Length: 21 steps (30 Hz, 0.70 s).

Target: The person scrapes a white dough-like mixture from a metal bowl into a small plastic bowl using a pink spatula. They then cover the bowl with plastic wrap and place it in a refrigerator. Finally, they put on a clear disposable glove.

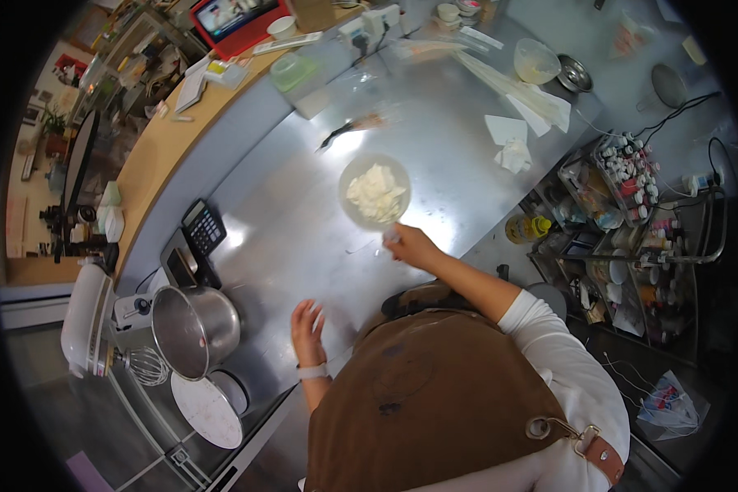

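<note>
A pale, translucent bowl [345,211] stands on the steel table, heaped with creamy white lumps [376,192] that look like butter or cream. Just below its near rim is my right hand [413,245], its fingers closed around a small pale, translucent thing [391,237], too blurred to name. On the table left of that hand lies a thin whitish strip or smear [361,249]. My left hand [307,329] hovers by the table's near side, fingers a little apart and nothing in them. A pale band [313,371] circles its wrist.
Left are a steel mixing bowl [221,320], a stand mixer [86,320] with whisk, a white turntable [206,409] and a calculator [204,226]. Piping bags [507,86] and crumpled paper [514,155] lie at the far right. A loaded trolley [627,246] stands beside the table.
</note>
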Each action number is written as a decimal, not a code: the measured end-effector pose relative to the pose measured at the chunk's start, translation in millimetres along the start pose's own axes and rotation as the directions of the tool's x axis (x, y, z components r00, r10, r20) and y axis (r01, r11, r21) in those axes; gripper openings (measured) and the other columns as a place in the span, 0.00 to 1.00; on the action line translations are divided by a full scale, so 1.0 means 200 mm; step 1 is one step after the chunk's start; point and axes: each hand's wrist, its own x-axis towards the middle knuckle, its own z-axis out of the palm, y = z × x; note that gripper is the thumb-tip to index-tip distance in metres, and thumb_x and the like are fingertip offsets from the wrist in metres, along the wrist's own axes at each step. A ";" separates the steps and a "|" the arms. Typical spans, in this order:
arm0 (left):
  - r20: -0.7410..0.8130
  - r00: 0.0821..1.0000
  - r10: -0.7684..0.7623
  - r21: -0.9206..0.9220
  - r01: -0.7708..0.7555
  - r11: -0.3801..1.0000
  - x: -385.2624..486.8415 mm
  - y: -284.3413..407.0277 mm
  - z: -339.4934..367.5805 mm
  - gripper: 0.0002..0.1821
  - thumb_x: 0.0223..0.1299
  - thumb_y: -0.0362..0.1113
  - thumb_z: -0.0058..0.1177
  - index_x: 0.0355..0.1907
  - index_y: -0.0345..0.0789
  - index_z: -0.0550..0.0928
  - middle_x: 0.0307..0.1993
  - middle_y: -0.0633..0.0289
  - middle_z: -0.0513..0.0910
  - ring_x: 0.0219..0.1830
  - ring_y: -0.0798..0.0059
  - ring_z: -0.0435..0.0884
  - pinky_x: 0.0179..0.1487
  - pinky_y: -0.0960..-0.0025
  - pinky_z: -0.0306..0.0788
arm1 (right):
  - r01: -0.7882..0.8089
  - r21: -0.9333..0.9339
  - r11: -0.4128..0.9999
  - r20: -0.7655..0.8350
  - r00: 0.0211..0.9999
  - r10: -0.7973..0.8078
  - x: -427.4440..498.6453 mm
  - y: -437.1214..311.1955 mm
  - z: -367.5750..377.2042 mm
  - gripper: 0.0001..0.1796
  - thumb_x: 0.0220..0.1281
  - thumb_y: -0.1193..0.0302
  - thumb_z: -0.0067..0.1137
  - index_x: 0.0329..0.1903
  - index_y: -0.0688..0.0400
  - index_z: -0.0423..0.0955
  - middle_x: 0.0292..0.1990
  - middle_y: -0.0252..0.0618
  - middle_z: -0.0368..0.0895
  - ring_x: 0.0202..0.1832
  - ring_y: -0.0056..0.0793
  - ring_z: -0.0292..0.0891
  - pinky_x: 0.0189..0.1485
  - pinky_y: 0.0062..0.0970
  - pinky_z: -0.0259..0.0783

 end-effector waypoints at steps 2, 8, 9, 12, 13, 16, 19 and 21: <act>0.224 0.974 0.023 0.089 -0.044 0.995 0.08 -0.04 0.26 0.20 0.69 0.38 0.50 0.62 0.38 0.72 0.62 0.62 0.74 0.64 0.74 0.71 0.66 0.67 0.63 | 0.077 -0.010 0.997 0.098 0.992 -0.076 -0.03 0.04 -0.04 0.15 0.64 0.67 0.60 0.50 0.61 0.73 0.38 0.44 0.81 0.35 0.29 0.81 0.40 0.29 0.76; 0.491 0.866 -0.094 0.242 -0.032 0.970 0.31 -0.14 0.88 0.22 0.70 0.40 0.46 0.61 0.29 0.71 0.59 0.55 0.74 0.66 0.69 0.69 0.69 0.68 0.57 | 0.057 -0.115 0.992 -0.434 0.895 -0.102 -0.06 0.25 -0.69 0.18 0.60 0.70 0.61 0.53 0.59 0.75 0.49 0.46 0.79 0.49 0.44 0.76 0.54 0.35 0.71; 0.552 0.827 -0.105 0.227 -0.028 0.973 0.33 -0.14 0.94 0.20 0.70 0.41 0.47 0.57 0.29 0.74 0.55 0.56 0.77 0.64 0.68 0.70 0.68 0.68 0.58 | 0.007 -0.255 0.967 -0.620 0.766 -0.169 -0.07 0.30 -0.86 0.16 0.61 0.71 0.59 0.52 0.59 0.75 0.49 0.48 0.78 0.52 0.47 0.75 0.57 0.37 0.69; 0.515 0.851 -0.100 0.144 0.029 0.989 0.32 -0.16 1.05 0.13 0.70 0.42 0.48 0.39 0.33 0.77 0.37 0.62 0.77 0.52 0.69 0.75 0.62 0.68 0.62 | -0.148 -0.601 0.786 -0.734 0.492 -0.468 -0.06 0.44 -1.26 0.13 0.56 0.70 0.62 0.45 0.59 0.77 0.51 0.45 0.75 0.56 0.46 0.69 0.59 0.39 0.67; 0.462 0.882 -0.093 0.106 0.049 0.993 0.32 -0.16 1.07 0.14 0.70 0.43 0.49 0.33 0.35 0.77 0.30 0.64 0.76 0.47 0.70 0.77 0.59 0.68 0.64 | -0.197 -0.599 0.776 -0.706 0.587 -0.395 -0.07 0.48 -1.32 0.13 0.55 0.71 0.63 0.43 0.59 0.77 0.50 0.45 0.75 0.55 0.45 0.69 0.58 0.39 0.67; 0.222 0.975 -0.030 0.032 0.023 0.999 0.29 -0.13 1.03 0.19 0.69 0.44 0.51 0.22 0.40 0.69 0.21 0.70 0.63 0.31 0.75 0.68 0.45 0.69 0.64 | -0.181 -0.589 0.788 -0.631 0.712 -0.308 -0.01 0.50 -1.42 0.10 0.53 0.72 0.65 0.38 0.61 0.77 0.44 0.44 0.75 0.51 0.44 0.72 0.53 0.38 0.69; 0.078 0.995 0.064 -0.073 -0.058 0.996 0.22 -0.09 0.87 0.20 0.68 0.41 0.55 0.20 0.42 0.67 0.19 0.73 0.61 0.24 0.81 0.58 0.35 0.73 0.60 | -0.033 -0.479 0.877 -0.643 0.694 -0.325 0.03 0.42 -1.37 0.08 0.52 0.74 0.64 0.33 0.62 0.75 0.41 0.45 0.75 0.47 0.45 0.73 0.50 0.38 0.69; 0.017 0.997 0.082 -0.059 -0.081 0.995 0.13 -0.08 0.75 0.22 0.68 0.43 0.54 0.18 0.42 0.64 0.17 0.73 0.59 0.23 0.80 0.57 0.33 0.73 0.56 | 0.127 -0.482 0.867 -0.648 0.615 -0.450 0.02 0.33 -1.28 0.07 0.52 0.76 0.62 0.31 0.63 0.73 0.40 0.45 0.76 0.44 0.46 0.74 0.49 0.39 0.70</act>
